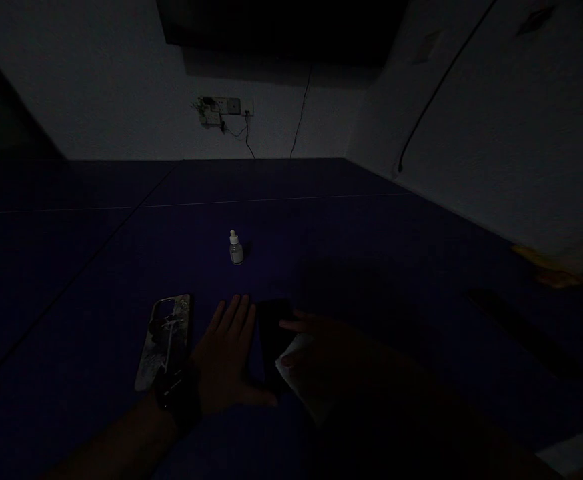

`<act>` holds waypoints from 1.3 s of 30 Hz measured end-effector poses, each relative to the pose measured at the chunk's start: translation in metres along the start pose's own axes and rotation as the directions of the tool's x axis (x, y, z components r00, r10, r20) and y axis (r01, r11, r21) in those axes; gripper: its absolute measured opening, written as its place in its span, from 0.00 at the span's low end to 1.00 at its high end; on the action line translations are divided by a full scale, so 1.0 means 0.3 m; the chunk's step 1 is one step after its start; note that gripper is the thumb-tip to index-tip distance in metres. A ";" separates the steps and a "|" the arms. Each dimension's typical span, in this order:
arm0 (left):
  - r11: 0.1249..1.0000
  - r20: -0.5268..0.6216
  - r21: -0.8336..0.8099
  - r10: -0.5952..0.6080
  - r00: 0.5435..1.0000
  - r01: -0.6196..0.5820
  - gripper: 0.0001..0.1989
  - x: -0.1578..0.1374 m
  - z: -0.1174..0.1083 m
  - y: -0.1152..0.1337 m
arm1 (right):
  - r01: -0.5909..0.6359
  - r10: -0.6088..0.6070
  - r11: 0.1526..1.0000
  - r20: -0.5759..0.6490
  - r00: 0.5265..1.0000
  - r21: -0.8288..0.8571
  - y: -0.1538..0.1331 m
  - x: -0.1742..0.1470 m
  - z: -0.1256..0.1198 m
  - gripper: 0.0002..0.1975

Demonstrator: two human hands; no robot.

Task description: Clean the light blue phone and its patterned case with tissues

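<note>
In the dim head view, a dark, flat rectangular phone (272, 320) lies on the blue surface between my hands. My left hand (224, 363) rests flat along its left side, fingers stretched forward and thumb pointing across its near end. A white cloth (296, 350) is held under the fingers of my right hand (329, 353), pressed against the phone's right part. Shadow hides much of this hand and the far side of the cloth. Left of my left wrist lies a patterned phone case (166, 340) with a camera cutout. Ahead stands a small white-capped dropper bottle (236, 250), upright.
The blue surface (196, 227) runs back to a pale wall with sockets (226, 107) and hanging cables. A dark screen (281, 30) is mounted above. On the right lie a long dark object (519, 330) and a yellowish item (551, 267), both too dim to name.
</note>
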State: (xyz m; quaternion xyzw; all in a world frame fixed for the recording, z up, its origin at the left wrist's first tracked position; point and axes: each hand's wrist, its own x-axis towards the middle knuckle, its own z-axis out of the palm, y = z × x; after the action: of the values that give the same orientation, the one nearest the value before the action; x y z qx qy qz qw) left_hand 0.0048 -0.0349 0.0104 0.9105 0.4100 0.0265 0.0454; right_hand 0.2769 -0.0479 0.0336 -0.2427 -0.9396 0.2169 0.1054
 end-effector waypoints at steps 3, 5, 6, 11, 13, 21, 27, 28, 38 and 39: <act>1.000 0.017 -0.009 -0.004 1.000 0.004 0.75 0.003 -0.007 0.001 | -0.041 0.041 0.999 -0.055 0.998 -0.007 0.030 0.001 0.008 0.19; 1.000 0.015 -0.015 -0.009 1.000 0.009 0.75 0.003 -0.010 0.002 | -0.039 0.039 0.999 -0.058 0.998 -0.005 0.041 0.009 0.024 0.18; 1.000 0.018 -0.018 -0.012 1.000 0.013 0.75 0.003 -0.011 0.002 | -0.023 0.023 1.000 -0.042 0.999 -0.002 0.045 0.013 0.033 0.18; 1.000 0.019 -0.004 -0.005 1.000 0.006 0.75 -0.001 -0.001 -0.004 | 0.040 -0.040 0.999 -0.006 0.999 -0.024 0.071 -0.003 0.040 0.17; 1.000 -0.027 0.012 0.019 0.999 -0.018 0.74 -0.004 0.012 -0.010 | 0.019 -0.020 0.999 -0.023 1.000 -0.035 0.088 -0.015 0.027 0.17; 0.999 -0.112 0.029 0.049 0.992 -0.046 0.74 -0.012 0.044 -0.030 | 0.062 -0.062 0.998 -0.034 0.998 0.022 0.084 0.020 0.063 0.16; 0.997 -0.110 0.044 0.067 0.992 -0.063 0.74 -0.013 0.041 -0.032 | -0.046 0.047 0.999 -0.172 0.984 0.004 0.125 0.001 0.038 0.15; 0.997 -0.106 0.042 0.064 0.992 -0.060 0.74 -0.012 0.040 -0.031 | -0.064 0.061 0.998 -0.220 0.974 -0.004 0.130 0.006 0.041 0.15; 0.999 -0.022 0.034 0.023 0.999 -0.022 0.75 -0.002 -0.001 -0.006 | 0.002 -0.063 0.986 -0.361 0.931 -0.167 0.082 0.032 0.038 0.09; 0.999 -0.017 0.038 0.023 1.000 -0.023 0.75 -0.001 -0.001 -0.006 | 0.007 -0.086 0.979 -0.381 0.921 -0.205 0.077 0.036 0.035 0.09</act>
State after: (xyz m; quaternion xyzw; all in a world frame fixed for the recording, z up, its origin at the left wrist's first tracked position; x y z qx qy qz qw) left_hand 0.0032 -0.0340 0.0106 0.9156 0.4004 0.0274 0.0241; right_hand 0.2738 -0.0279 0.0148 -0.2677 -0.9227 0.0669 0.2694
